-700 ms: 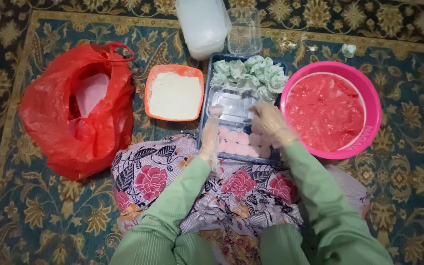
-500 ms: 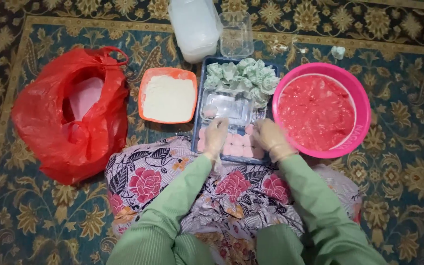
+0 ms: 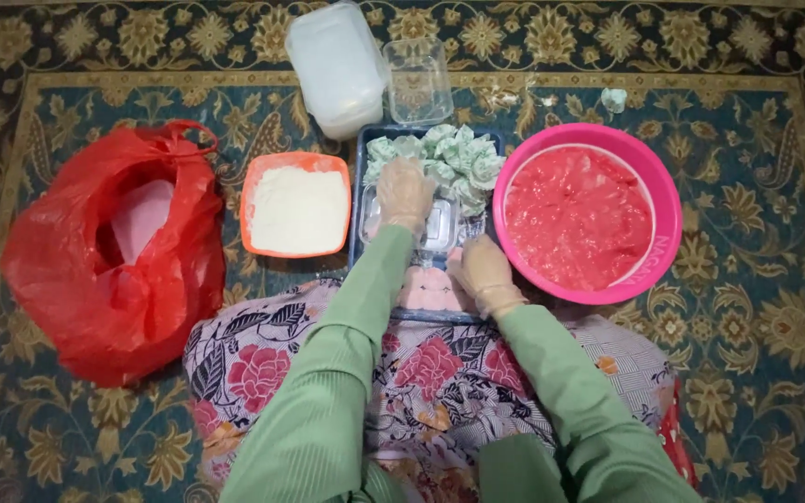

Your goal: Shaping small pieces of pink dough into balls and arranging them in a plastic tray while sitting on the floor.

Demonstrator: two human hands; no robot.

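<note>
- The blue tray (image 3: 358, 200) sits on the carpet straight ahead of your lap, between one orange dish of white powder (image 3: 296, 205) on its left and one pink bowl of red paste (image 3: 589, 224) on its right; the dish lies just beside the tray and the bowl's rim touches or overlaps the tray's right edge.
- Inside the tray you have one heap of pale green wrapped pieces (image 3: 444, 158) at the far end, too bunched to count; some small clear plastic cups (image 3: 440, 228) in the middle; a few pink pieces (image 3: 430, 293) at the near end.
- Your left hand (image 3: 404, 194), gloved, reaches into the middle of the tray, palm down over the clear cups and just short of the green heap; whether it grips anything you cannot tell, since the fingers are hidden.
- Your right hand (image 3: 484, 275), gloved too, rests curled at the tray's near right part, beside the pink pieces and close to the bowl; what it holds, if anything, does not show.
- Beyond the tray stand two containers: one white lidded box (image 3: 335, 65) and one small clear tub (image 3: 418, 82); one red plastic bag (image 3: 114, 251) lies well off to the left.
</note>
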